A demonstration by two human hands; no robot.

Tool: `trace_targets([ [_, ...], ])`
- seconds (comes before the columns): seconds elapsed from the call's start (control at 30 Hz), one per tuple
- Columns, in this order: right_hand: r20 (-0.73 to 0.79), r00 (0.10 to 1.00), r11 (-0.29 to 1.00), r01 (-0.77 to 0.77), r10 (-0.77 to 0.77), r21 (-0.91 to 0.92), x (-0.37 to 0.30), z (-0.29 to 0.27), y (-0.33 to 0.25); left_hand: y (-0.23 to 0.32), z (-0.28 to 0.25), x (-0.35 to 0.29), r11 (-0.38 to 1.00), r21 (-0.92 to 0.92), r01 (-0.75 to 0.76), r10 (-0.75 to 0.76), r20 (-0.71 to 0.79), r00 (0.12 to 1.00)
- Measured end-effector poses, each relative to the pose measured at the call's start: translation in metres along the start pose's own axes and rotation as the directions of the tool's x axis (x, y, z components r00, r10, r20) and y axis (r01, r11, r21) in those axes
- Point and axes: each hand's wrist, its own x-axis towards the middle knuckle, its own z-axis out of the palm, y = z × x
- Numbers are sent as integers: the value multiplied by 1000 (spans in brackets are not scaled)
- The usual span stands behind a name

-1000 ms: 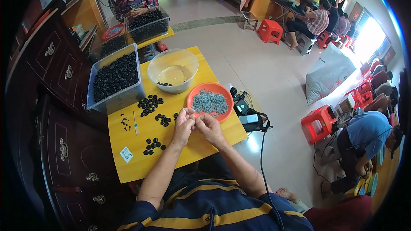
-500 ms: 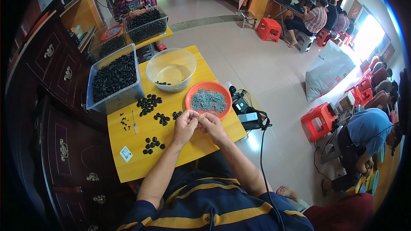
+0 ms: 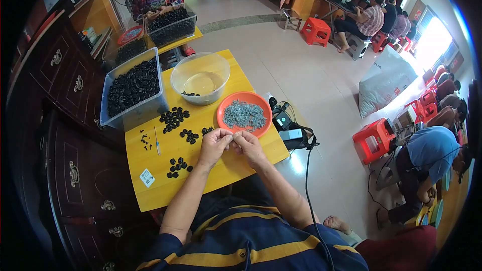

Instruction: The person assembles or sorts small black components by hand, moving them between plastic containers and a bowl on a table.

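My left hand (image 3: 215,146) and my right hand (image 3: 247,146) meet fingertip to fingertip over the yellow table, just in front of the orange plate (image 3: 221,122). Both are closed in a pinch, and whatever sits between the fingertips is too small to make out. Small grey metal-looking pieces (image 3: 244,114) are heaped in the plate. Beside my left hand lie several small black oval parts (image 3: 190,136), some partly hidden behind it. More black parts form a larger group (image 3: 174,120) and a nearer group (image 3: 178,167).
A clear round tub (image 3: 201,78) holds a few black parts. Left of it, a translucent bin (image 3: 161,98) is full of them. A thin screwdriver (image 3: 157,143) lies by tiny black bits (image 3: 145,140). Cabled devices (image 3: 291,134) sit at the table's right edge. Other people work nearby.
My hands stay pinched together in nearly the same place, with slight finger movement. The view has shifted a little.
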Motion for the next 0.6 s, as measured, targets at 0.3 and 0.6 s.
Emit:
trace_targets([
  [0.3,33,998,996,-58,56,65,-4,1,7,-3,-1,-9,992,94,-90,96,-68,993],
  [0.6,104,992,994,-78,71,70,-6,3,10,10,-5,-23,960,236,-151,166,-45,985],
])
